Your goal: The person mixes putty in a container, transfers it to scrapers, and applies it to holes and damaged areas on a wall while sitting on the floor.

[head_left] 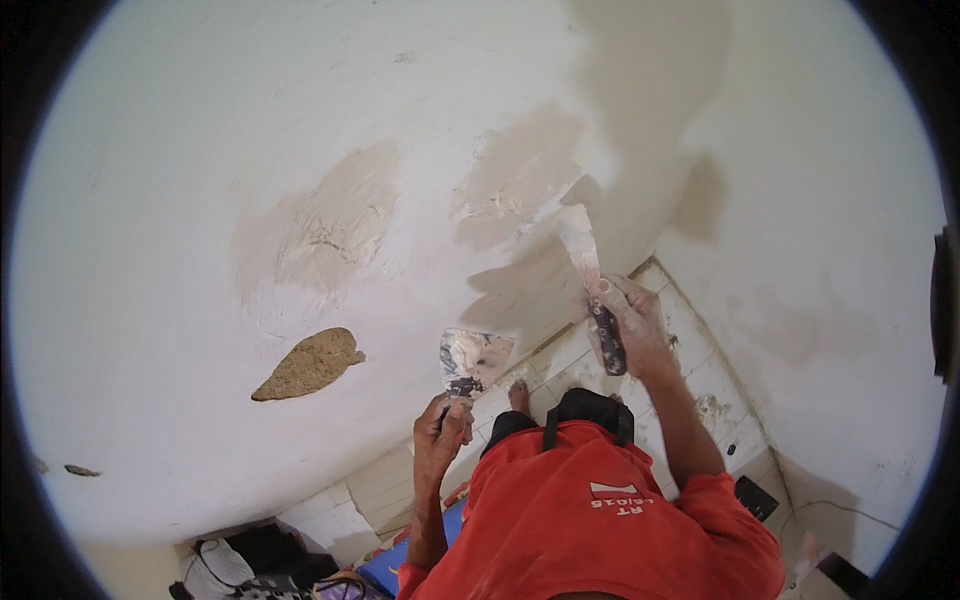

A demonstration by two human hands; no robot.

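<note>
My left hand (440, 432) is closed round the handle of a wide putty knife (478, 356), whose blade carries a lump of whitish filler. In my right hand (637, 318) is a second putty knife (580, 240) with a dark, speckled handle. Its blade points up toward the wall and is smeared with filler. Ahead on the white wall (180, 200), a damp-looking filler patch (520, 175) lies just left of that blade. Another filler patch (335, 225) is farther left. Below it, a brown hole (308, 365) shows bare rough material.
White floor tiles (690, 330) run along the wall's foot, with another wall (830, 270) on the right. Bags and dark items (250, 565) lie at the lower left, beside a blue object (385, 570). A small dark box (755, 497) sits on the right.
</note>
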